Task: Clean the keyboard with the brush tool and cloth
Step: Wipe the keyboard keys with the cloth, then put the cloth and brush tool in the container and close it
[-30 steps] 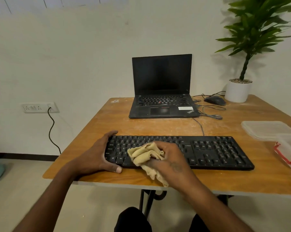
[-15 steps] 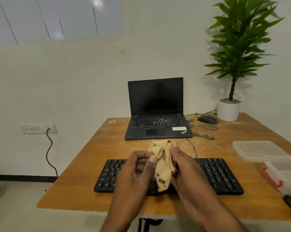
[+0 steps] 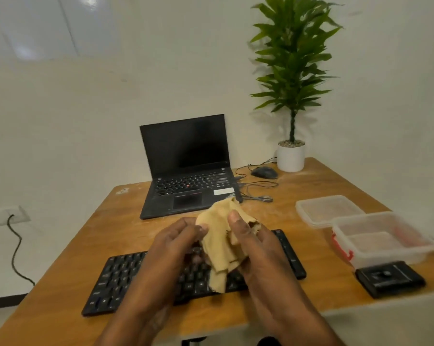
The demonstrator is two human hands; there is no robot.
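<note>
Regathering the cloth above the keyboard
My left hand [image 3: 178,242] and right hand [image 3: 254,242] both pinch the tan cloth [image 3: 222,242] over the black keyboard [image 3: 116,280]; next I should bunch it and wipe the keys

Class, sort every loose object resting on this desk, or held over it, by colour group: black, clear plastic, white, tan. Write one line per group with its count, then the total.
Black: 4, the keyboard, laptop, mouse, small black case
Clear plastic: 2, the lid, container
White: 1, the plant pot
Tan: 1, the cloth
Total: 8
</note>
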